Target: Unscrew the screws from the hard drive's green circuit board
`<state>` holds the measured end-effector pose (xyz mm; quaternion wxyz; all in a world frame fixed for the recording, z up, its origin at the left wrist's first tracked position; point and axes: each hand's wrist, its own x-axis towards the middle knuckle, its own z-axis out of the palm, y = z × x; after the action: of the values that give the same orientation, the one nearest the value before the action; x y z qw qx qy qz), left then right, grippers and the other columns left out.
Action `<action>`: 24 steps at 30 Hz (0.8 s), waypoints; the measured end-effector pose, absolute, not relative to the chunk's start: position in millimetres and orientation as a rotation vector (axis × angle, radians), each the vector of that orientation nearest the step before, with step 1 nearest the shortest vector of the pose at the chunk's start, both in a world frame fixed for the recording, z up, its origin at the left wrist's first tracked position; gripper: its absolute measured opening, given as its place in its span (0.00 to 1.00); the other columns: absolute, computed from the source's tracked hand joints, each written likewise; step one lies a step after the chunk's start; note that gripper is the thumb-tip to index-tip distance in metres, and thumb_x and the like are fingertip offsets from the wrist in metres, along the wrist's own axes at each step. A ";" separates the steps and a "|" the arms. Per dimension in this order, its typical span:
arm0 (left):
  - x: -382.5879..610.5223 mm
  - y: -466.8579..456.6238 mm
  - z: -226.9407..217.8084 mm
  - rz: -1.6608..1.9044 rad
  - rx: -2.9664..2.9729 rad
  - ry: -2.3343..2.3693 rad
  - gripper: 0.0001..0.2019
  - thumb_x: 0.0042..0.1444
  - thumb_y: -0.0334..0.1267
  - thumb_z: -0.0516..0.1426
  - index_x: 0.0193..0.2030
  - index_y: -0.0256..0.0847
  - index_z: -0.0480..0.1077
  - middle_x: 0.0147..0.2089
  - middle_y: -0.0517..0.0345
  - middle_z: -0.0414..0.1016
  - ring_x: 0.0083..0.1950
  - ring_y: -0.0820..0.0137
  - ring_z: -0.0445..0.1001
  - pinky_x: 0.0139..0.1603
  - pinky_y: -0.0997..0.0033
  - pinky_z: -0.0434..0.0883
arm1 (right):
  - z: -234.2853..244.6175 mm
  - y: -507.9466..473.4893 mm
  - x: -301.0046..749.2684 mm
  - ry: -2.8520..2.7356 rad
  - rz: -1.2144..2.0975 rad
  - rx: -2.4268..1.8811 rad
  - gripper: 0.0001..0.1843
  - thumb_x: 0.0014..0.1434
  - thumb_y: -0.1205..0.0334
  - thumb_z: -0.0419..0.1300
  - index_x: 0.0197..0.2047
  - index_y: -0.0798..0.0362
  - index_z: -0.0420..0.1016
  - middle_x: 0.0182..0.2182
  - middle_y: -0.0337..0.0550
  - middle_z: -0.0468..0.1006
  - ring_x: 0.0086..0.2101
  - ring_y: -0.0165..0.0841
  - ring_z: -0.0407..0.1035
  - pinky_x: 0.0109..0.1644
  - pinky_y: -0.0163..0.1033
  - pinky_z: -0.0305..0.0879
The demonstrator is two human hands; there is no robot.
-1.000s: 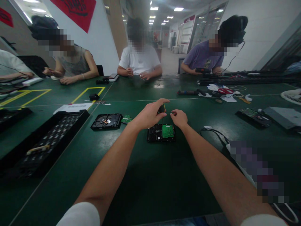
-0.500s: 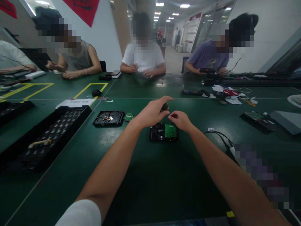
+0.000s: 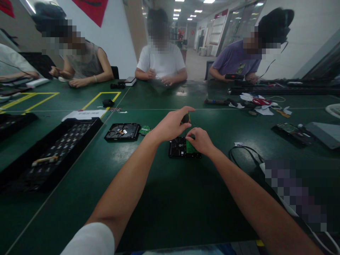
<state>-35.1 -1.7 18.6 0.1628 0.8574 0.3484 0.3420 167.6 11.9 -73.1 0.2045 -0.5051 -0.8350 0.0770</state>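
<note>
The right hand (image 3: 201, 141) hides most of the green circuit board (image 3: 189, 148) at the right end of the hard drive (image 3: 177, 148). Its fingers curl onto the board, but I cannot tell whether they grip. Just above the drive, the left hand (image 3: 170, 126) pinches a small dark tool (image 3: 185, 118), mostly covered. Print is unreadable. The drive lies flat, long axis left-right.

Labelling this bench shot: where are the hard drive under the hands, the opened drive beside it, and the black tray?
hard drive (image 3: 176, 148): head view, on its dark left half.
opened drive (image 3: 122, 131): head view, middle of its open cavity.
black tray (image 3: 63, 141): head view, bare gridded floor.
</note>
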 end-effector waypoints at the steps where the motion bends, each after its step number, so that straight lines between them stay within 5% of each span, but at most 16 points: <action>1: -35.0 -1.8 18.8 0.972 2.446 0.997 0.26 0.64 0.28 0.61 0.67 0.42 0.65 0.48 0.54 0.81 0.48 0.64 0.81 0.53 0.62 0.75 | -72.9 10.9 166.9 -2.339 0.195 -1.415 0.06 0.67 0.64 0.67 0.37 0.51 0.84 0.43 0.46 0.85 0.47 0.42 0.76 0.54 0.47 0.68; 24: -34.0 -1.9 16.7 0.955 2.433 0.989 0.26 0.64 0.28 0.61 0.68 0.43 0.65 0.49 0.53 0.81 0.48 0.63 0.81 0.55 0.60 0.76 | -73.7 6.9 171.8 -2.374 0.221 -1.357 0.09 0.67 0.67 0.62 0.39 0.49 0.85 0.46 0.41 0.87 0.48 0.42 0.77 0.56 0.45 0.68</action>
<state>-34.0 -1.9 16.7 0.1725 0.8575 0.3486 0.3367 171.8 6.9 -73.7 0.1977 -0.4847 -0.8484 0.0788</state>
